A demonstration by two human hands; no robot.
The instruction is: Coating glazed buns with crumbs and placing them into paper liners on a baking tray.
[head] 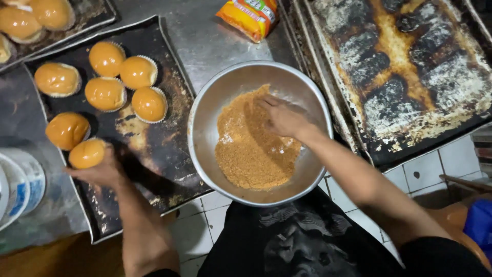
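Note:
My left hand [102, 172] grips a glazed golden bun [86, 153] over the near left part of a dark baking tray [154, 149]. Several more buns in white paper cups [137, 72] sit on the far left of that tray. My right hand [282, 119] reaches into a round metal bowl [205, 123], its fingers pressed into the brown crumbs [251, 154] that fill the bowl's middle. The bowl rests at the counter's front edge, over my lap.
A burnt, crusted empty baking tray [405, 72] lies to the right. An orange snack packet [250, 15] lies behind the bowl. Another tray with buns [31, 20] is at the far left corner. White tubs [18, 187] stand at the left edge. Tiled floor shows below.

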